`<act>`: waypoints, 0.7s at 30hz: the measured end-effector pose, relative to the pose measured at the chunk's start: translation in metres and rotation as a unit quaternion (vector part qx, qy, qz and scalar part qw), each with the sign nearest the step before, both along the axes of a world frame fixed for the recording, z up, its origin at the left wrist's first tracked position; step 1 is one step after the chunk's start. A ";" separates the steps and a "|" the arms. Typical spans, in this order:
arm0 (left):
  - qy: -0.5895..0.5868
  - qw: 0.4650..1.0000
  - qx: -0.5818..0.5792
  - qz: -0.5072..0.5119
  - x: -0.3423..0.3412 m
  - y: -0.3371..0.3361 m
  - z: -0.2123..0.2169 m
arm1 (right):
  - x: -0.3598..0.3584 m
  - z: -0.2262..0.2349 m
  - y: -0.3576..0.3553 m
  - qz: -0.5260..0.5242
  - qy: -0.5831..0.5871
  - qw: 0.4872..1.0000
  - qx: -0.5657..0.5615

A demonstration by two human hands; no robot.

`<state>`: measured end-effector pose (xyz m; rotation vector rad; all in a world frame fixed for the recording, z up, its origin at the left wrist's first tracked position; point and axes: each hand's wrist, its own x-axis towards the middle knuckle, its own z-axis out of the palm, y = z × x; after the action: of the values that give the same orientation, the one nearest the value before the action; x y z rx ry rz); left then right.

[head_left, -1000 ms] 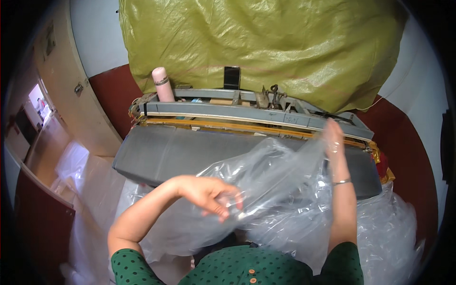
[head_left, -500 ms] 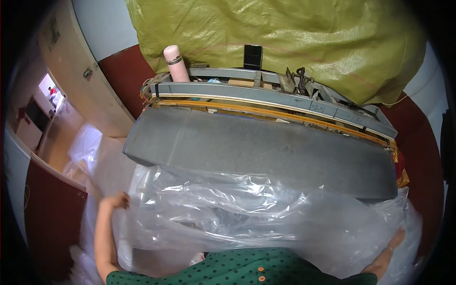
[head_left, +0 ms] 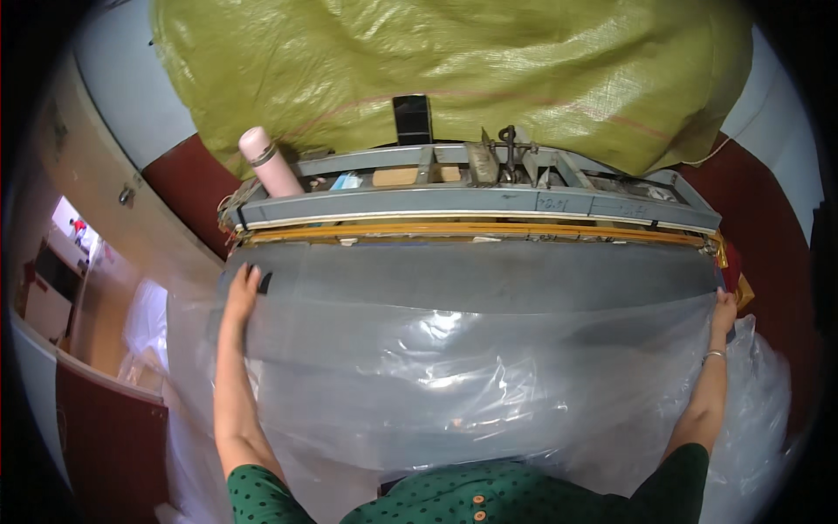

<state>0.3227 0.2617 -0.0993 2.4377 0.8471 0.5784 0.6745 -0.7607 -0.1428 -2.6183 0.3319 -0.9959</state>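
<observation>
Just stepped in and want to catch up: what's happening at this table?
A person is spreading a clear plastic sheet over a grey table. The left hand presses its far left corner flat; the right hand holds the right edge. Behind stand a metal frame, a pink bottle and a green tarp.

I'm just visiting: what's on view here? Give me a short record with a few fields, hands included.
Surface: long grey padded table, with a grey metal frame along its far edge
Material: large clear plastic sheet spread across the table
Left hand: stretched out at the sheet's far left corner, fingers on it
Right hand: at the sheet's far right edge; grip unclear
Behind: pale pink cylindrical bottle, black upright phone, bulky olive-green woven sack
</observation>
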 end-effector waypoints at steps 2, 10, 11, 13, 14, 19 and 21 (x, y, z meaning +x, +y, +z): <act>0.026 0.988 0.150 0.029 -0.015 0.022 -0.037 | -0.004 -0.006 0.038 -0.053 0.050 0.997 -0.026; -0.059 0.980 0.178 0.066 0.033 0.048 -0.022 | -0.023 0.021 0.042 -0.196 0.123 0.971 -0.057; -0.092 0.970 0.211 0.079 0.050 0.038 -0.020 | -0.026 0.021 0.035 -0.197 0.123 0.971 -0.065; -0.170 0.963 0.204 0.051 0.080 -0.010 0.005 | -0.035 0.023 0.036 -0.190 0.122 0.972 -0.071; -0.193 0.959 0.193 0.074 0.082 -0.018 0.012 | -0.034 0.024 0.042 -0.192 0.114 0.971 -0.089; -0.317 0.944 0.018 -0.087 0.113 -0.136 0.029 | -0.028 0.020 0.052 -0.120 0.064 0.987 -0.089; -0.240 0.919 -0.178 -0.258 0.109 -0.248 0.058 | -0.034 0.024 0.059 -0.130 0.077 0.985 -0.079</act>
<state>0.4322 0.0133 -0.0410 1.9372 0.0815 0.6988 0.6405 -0.7017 -0.1189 -2.8563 0.6741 -0.9344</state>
